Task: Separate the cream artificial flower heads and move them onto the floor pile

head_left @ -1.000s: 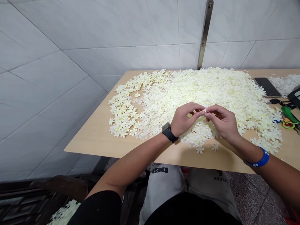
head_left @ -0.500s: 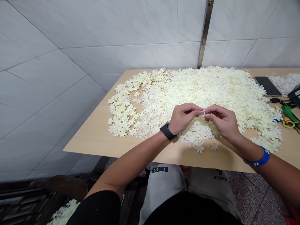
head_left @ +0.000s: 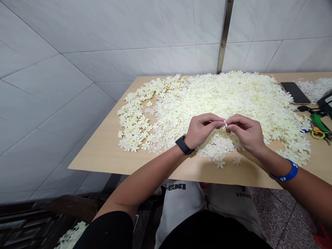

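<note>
My left hand [head_left: 203, 129] and my right hand [head_left: 245, 131] meet fingertip to fingertip above the front of a broad heap of artificial flowers [head_left: 233, 97], pale white-yellow with flat petals. Pinched between both thumbs and forefingers is a small white flower [head_left: 225, 124], mostly covered by the fingers. Its exact shape and how the two hands share it are hard to make out. Just below the hands, two loose flowers lie near the table's front, one being a single blossom [head_left: 237, 160].
The wooden table [head_left: 103, 159] stands against a tiled wall with a metal strip. To the right lie a black phone [head_left: 295, 92], a pile of white pieces [head_left: 317, 88] and green-handled scissors [head_left: 317, 133]. More flowers [head_left: 71, 237] sit low at the left.
The view has shifted slightly. Both hands keep their pinch on the small flower in almost the same place, with only slight finger movement.
</note>
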Demonstrator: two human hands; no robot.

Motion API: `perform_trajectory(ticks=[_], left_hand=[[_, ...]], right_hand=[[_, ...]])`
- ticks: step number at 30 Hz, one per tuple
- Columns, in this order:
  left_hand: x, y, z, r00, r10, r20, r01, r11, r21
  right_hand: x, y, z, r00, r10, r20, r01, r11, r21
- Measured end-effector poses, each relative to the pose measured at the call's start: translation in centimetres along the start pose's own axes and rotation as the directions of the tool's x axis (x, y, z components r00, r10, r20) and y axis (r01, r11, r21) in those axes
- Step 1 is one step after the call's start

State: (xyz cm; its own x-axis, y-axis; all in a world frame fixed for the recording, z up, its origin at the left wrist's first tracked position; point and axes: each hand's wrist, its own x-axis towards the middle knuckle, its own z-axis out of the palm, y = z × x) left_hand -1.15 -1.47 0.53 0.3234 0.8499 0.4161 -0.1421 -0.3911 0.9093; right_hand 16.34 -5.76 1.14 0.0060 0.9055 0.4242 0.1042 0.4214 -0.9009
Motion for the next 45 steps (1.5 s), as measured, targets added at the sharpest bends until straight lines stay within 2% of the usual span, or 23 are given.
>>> perform_trajectory(ticks=[7, 13, 18, 22, 31, 35, 40, 42, 45], left_hand=[[0.1, -0.1, -0.1, 1.0, 0.002, 0.014, -0.002, 1.0, -0.023], [0.0, -0.1, -0.2, 0.999, -0.012, 0.036, 0.013, 1.0, -0.015], [0.1, 0.1, -0.3, 0.998, 0.023, 0.053, -0.023, 1.0, -0.002], [0.4, 0.5, -0.6, 0.999, -0.001, 0.037, 0.0, 1.0, 0.027], [0.7, 0.2, -1.3, 0.999, -0.05, -0.015, 0.05, 0.997, -0.054], [0.8, 0.1, -1.5, 0.998, -0.053, -0.02, 0.054, 0.998, 0.044], [1.1, -0.2, -1.5, 0.997, -0.023, -0.08, 0.034, 0.99, 0.134], [1.1, -0.2, -1.5, 0.993, 0.038, -0.114, -0.01, 0.97, 0.243], [0.8, 0.0, -1.4, 0.977, 0.188, -0.1, -0.119, 0.871, 0.476]], right_hand=[[0.0, 0.2, -0.1, 1.0, -0.02, 0.02, 0.019, 0.999, 0.038], [-0.1, 0.2, -0.2, 0.998, -0.051, 0.038, 0.05, 0.999, 0.017], [-0.1, -0.2, -0.2, 0.998, -0.04, 0.039, 0.041, 0.999, -0.027], [0.0, -0.4, -0.2, 1.0, -0.004, 0.002, 0.004, 0.999, -0.053], [0.3, 0.0, -0.3, 0.989, 0.063, -0.134, -0.065, 0.998, -0.006], [0.3, 0.4, -0.4, 0.99, 0.09, -0.111, -0.09, 0.996, -0.003], [0.3, 0.7, -0.4, 0.988, 0.115, -0.108, -0.115, 0.993, 0.007], [0.3, 0.8, -0.3, 0.985, 0.126, -0.115, -0.125, 0.992, 0.022], [0.3, 0.9, -0.3, 0.981, 0.14, -0.131, -0.136, 0.99, 0.039]])
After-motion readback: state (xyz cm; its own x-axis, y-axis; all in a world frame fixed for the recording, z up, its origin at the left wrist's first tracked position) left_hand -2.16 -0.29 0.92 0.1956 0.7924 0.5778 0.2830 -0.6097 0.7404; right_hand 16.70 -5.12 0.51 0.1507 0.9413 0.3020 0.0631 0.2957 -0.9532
